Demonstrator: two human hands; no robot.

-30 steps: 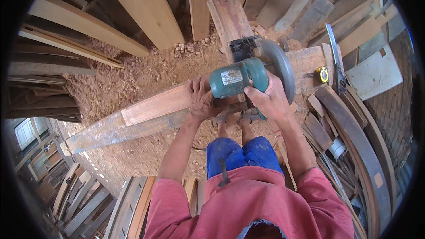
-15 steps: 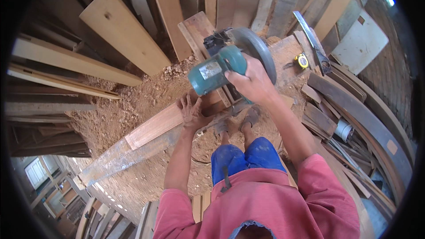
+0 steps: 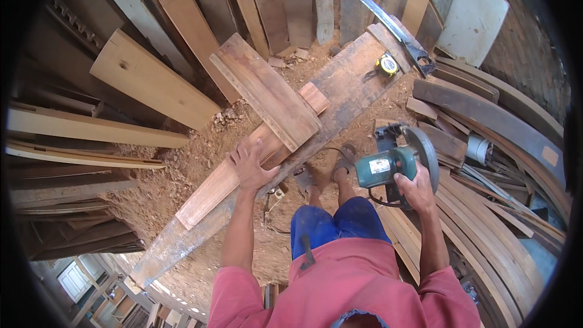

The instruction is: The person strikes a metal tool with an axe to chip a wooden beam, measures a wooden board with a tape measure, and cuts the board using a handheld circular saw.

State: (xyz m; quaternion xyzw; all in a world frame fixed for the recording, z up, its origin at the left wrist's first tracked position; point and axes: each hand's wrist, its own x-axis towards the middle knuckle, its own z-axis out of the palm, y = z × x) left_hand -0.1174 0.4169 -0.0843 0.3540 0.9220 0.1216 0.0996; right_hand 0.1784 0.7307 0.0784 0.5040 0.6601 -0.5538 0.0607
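Observation:
My left hand (image 3: 249, 165) lies with its fingers spread on a long reddish board (image 3: 209, 191), beside a wider board (image 3: 267, 94) that lies crosswise over it. The long board's far end (image 3: 314, 97) sticks out past the crosswise one. Both rest on a worn, dusty bench plank (image 3: 364, 54) running diagonally. Off to the right, clear of the boards, my right hand (image 3: 416, 189) is closed round the rear handle of a green circular saw (image 3: 379, 169). The saw's grey blade guard (image 3: 424, 149) faces right; whether the blade turns I cannot tell.
On the plank's far end are a yellow tape measure (image 3: 387, 64) and a handsaw (image 3: 398, 36). Upright planks (image 3: 155, 79) lean along the far and left sides. Stacked curved timber (image 3: 486, 118) lies at the right. Sawdust (image 3: 176, 170) covers the ground, and a cord (image 3: 276, 229) lies near my feet.
The circular saw has moved from above the boards to the right and nearer me, uncovering the crosswise board. My left hand stays on the long board. The whole view has shifted somewhat.

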